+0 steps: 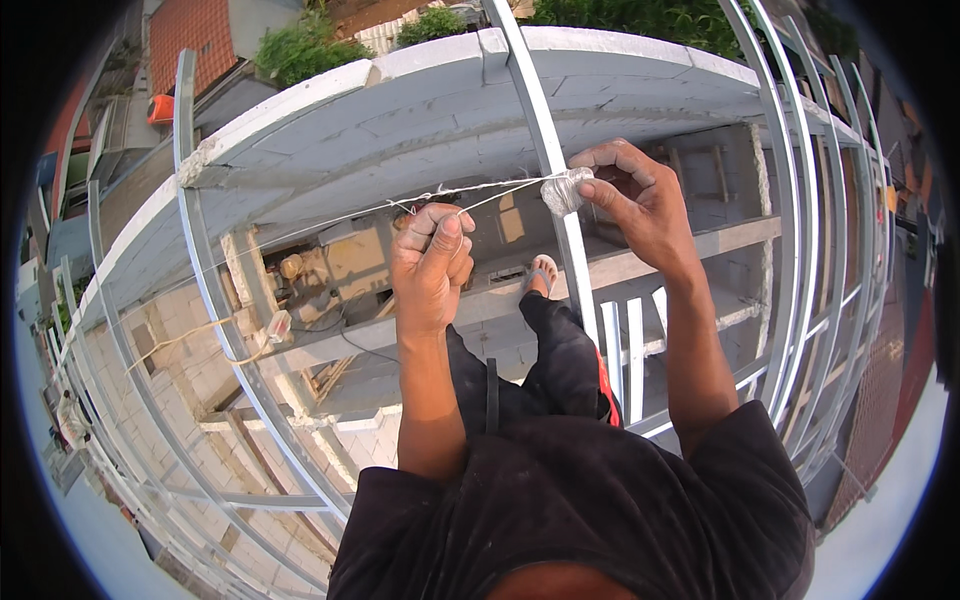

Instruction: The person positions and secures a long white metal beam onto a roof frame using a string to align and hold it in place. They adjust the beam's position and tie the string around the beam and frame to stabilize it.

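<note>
My left hand (432,262) is closed, thumb against curled fingers, pinching a thin white string (490,198). From there strands of the string run right to a whitish wound bundle of string (566,193). My right hand (640,205) grips that bundle between thumb and fingers, right at a silver metal beam (545,130) that passes behind it. Another length of line stretches left from a small knot by my left fingertips toward a second metal beam (205,250). Whether the bundle touches the beam is hard to tell.
I stand high up, one sandalled foot (541,272) on a narrow ledge (690,250) above a floor far below. A pale block wall (420,95) curves across the far side. More metal beams (785,200) stand right; a pale cable (190,335) hangs left.
</note>
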`<state>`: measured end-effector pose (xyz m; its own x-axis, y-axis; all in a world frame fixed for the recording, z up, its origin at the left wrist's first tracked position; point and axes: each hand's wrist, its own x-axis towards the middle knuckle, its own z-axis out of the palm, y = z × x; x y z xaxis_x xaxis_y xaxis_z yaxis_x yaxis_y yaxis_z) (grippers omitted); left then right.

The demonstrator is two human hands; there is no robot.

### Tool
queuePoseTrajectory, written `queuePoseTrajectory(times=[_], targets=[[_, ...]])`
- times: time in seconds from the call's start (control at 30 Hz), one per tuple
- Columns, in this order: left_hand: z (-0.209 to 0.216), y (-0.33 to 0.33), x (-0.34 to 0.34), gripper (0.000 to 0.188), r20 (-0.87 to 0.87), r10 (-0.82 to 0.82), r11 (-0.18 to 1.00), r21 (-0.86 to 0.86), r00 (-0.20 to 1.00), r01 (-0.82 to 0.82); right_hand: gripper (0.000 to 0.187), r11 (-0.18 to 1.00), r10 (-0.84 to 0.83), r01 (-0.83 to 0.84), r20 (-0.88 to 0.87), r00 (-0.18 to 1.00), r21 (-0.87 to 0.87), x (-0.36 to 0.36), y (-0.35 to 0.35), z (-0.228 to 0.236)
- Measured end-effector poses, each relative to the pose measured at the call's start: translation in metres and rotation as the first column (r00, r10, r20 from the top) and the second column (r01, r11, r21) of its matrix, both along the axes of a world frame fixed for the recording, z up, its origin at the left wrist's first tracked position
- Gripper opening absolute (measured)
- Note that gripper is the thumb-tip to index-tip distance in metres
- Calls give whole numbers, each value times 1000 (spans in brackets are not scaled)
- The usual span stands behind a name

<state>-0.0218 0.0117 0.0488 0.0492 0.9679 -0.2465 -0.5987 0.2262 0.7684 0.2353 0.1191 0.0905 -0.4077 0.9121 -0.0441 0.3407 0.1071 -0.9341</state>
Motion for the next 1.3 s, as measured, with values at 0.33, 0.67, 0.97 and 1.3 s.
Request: queuePoseTrajectory(times=[0.33, 0.67, 0.97, 1.3], targets=[[-22, -20, 26, 14, -837, -420, 849, -225, 351, 478, 21, 951, -276, 215, -297, 914, -222, -13, -3, -9], [-38, -25, -27, 14, -899, -158, 980, -193, 408, -45, 22, 927, -75, -103, -445, 892, -362, 34, 10, 13], [-139, -85, -10, 35, -886, -359, 932, -356, -295, -65, 26, 989, -102, 76, -206, 973, -131, 17, 7, 31], [32, 29, 95, 41, -701, 88, 985, 165, 707, 41, 27, 980, -92, 45, -241, 966, -192, 8, 0, 34]])
